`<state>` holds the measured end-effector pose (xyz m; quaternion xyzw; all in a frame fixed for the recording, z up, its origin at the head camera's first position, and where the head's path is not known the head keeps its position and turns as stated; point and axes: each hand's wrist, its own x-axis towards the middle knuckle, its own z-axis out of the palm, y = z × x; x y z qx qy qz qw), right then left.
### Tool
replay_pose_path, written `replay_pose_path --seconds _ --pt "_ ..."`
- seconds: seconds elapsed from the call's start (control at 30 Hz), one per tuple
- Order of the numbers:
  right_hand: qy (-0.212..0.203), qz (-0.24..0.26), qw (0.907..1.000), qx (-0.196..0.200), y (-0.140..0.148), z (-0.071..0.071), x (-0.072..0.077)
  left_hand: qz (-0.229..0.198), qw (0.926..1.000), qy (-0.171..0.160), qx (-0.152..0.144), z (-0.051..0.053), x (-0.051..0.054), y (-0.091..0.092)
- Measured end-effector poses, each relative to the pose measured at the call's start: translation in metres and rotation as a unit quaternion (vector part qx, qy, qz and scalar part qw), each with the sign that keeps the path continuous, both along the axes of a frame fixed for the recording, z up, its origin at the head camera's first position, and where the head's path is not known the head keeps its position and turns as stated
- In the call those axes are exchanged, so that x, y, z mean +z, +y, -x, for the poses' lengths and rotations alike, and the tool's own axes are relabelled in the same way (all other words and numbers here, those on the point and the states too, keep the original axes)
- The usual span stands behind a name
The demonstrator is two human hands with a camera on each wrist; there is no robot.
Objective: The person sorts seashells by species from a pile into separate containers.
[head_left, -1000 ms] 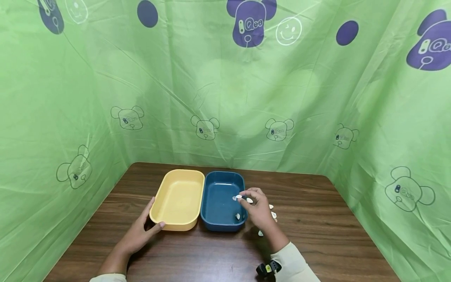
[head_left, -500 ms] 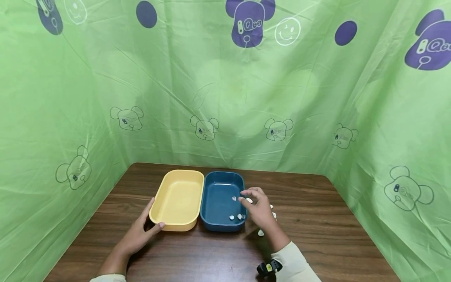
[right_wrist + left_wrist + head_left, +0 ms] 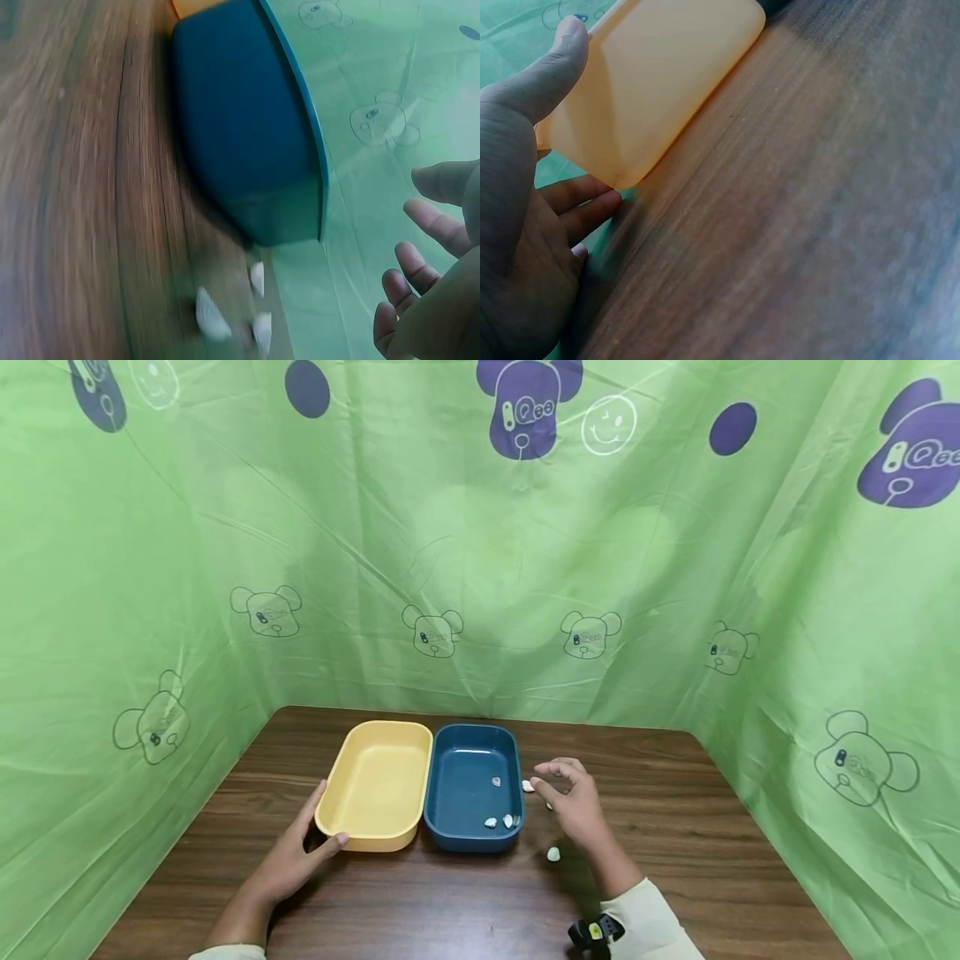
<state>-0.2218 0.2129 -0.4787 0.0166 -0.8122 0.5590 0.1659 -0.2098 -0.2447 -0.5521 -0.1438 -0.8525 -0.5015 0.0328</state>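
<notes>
My left hand (image 3: 288, 860) holds the near left corner of a yellow tray (image 3: 382, 842), thumb on its front and fingers along its left side. In the left wrist view, the thumb and fingertips sit about the tray's end (image 3: 630, 142). Beside it stands a dark blue tray (image 3: 472, 842). Several small white pieces that look like seashells (image 3: 491, 822) lie inside the blue tray. My right hand (image 3: 577, 806) hovers just right of the blue tray with nothing between its parted fingers. Beneath and around it lie more shells (image 3: 553, 854), some partly hidden; three shells (image 3: 212, 319) show in the right wrist view.
Both trays stand on a brown wooden table (image 3: 420, 910), their long sides touching or nearly so. A green printed curtain (image 3: 480, 552) encloses the table at the back and sides. A black band (image 3: 596, 933) is on the right wrist.
A shell pinched by my right hand has dropped into the blue tray. That hand has then moved right, away from the tray's rim. My left hand stays in place.
</notes>
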Motion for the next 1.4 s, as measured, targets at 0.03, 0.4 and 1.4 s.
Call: replay_pose_path --seconds 0.03,0.4,1.4 --pt "-0.003 0.000 1.0000 -0.003 0.003 -0.002 0.001 0.000 1.0000 -0.001 0.000 0.000 0.000 0.000" --pt "-0.023 -0.023 0.9989 -0.034 0.032 -0.019 -0.002 0.002 1.0000 0.004 0.002 -0.001 0.000 0.001" --pt "-0.073 -0.016 0.9943 -0.076 0.068 -0.030 -0.034 0.010 0.9998 -0.013 0.005 -0.001 0.001 0.000"
